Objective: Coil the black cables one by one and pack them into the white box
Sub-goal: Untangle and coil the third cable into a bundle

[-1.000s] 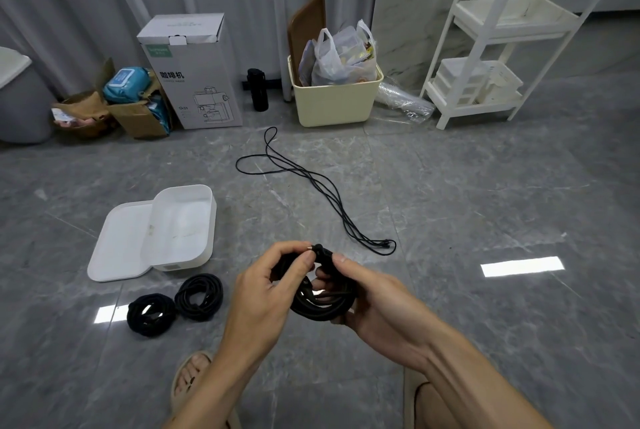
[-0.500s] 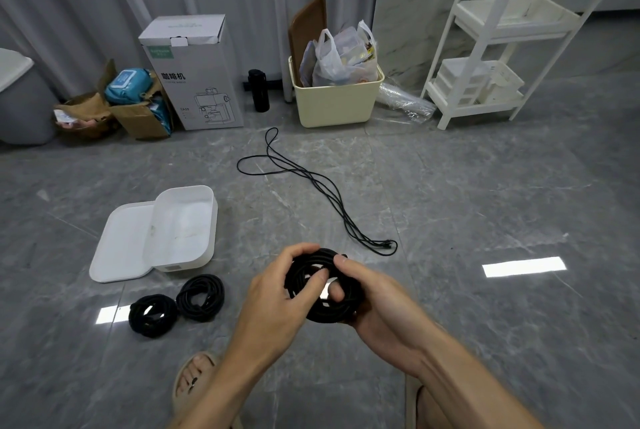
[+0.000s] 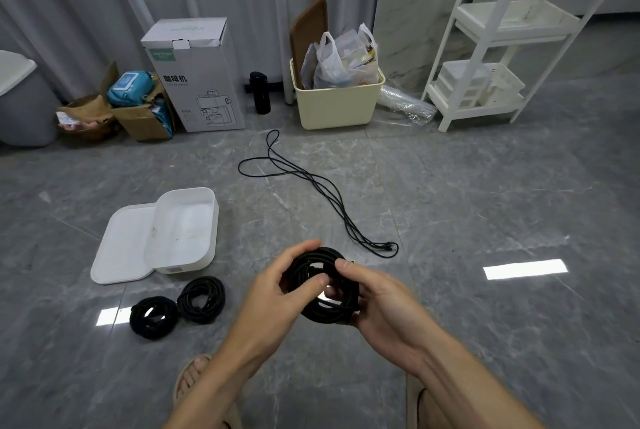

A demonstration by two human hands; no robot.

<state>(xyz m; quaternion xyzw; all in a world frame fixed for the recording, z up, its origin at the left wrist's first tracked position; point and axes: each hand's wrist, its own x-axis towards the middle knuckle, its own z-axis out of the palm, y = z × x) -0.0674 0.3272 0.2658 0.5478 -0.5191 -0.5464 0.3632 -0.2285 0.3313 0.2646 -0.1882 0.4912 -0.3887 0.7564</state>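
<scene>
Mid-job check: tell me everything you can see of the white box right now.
The white box sits on the grey floor, left of and beyond the hands. It looks like smooth plastic, oblong with rounded corners and fairly shallow walls, open side up. Nothing is inside; faint marks show on its bottom. Its near-left edge overlaps a flat white lid lying beside it. A small pale label shows on the near wall. Neither hand touches it. The two coiled cables lie on the floor just in front of it, apart.

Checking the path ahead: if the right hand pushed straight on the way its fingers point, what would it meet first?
The right hand points left across the coil it grips, so beyond that it would probably meet the left hand, holding the coil's other side. Depth is unclear.
</scene>
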